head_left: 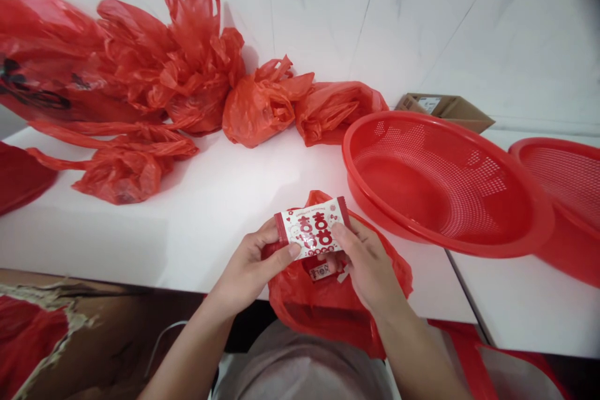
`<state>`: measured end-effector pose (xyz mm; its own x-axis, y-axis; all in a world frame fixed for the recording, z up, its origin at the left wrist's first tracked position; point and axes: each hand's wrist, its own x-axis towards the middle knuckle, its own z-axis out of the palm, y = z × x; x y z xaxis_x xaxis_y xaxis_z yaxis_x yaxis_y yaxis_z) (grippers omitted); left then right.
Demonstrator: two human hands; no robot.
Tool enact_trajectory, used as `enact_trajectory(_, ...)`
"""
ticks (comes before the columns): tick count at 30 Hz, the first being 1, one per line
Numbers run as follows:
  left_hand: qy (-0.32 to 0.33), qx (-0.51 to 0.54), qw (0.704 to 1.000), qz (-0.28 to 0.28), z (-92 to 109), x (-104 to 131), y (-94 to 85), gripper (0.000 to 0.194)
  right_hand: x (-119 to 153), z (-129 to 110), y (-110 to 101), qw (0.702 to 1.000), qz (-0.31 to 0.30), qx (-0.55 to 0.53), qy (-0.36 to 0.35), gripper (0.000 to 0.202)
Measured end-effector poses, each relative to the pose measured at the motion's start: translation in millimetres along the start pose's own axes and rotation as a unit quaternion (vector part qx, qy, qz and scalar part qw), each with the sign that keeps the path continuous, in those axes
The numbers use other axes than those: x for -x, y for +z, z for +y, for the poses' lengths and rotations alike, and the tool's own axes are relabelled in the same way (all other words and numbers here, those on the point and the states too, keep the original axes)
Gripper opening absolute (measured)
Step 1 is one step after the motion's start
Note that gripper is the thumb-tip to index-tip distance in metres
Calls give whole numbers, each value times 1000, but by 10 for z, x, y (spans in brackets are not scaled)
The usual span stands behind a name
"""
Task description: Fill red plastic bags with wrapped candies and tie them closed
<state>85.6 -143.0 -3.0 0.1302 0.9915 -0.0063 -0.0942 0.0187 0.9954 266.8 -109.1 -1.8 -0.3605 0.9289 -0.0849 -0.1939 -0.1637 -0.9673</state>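
Observation:
A white and red wrapped packet (313, 229) with red characters printed on it is held flat between both hands. My left hand (250, 262) is closed on its left end, thumb on top. My right hand (368, 262) pinches the right side, with the thumb over the print. Below the packet, an open red plastic bag (323, 312) hangs over the table's front edge. A small white and red wrapped piece (321, 271) shows under the packet near the right fingers; whether it is held or lies in the bag I cannot tell.
Several filled red plastic bags (260, 106) line the wall on the white table (225, 200). A red perforated basket (422, 181) stands close on the right, with another basket (567, 200) beyond it. Behind is a cardboard box (450, 109). A torn carton (84, 337) sits below left.

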Motion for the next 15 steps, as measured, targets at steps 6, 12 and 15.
enact_trajectory(6,7,-14,1000,-23,8,-1,-1,23,-16,53,-1,998,48,17,-25,22)
enact_trajectory(12,7,-11,1000,-16,-4,0,7,24,-7,4,32,998,48,12,-44,19)
enact_trajectory(15,9,-3,1000,-1,4,8,12,23,-11,34,41,998,52,22,-23,28)
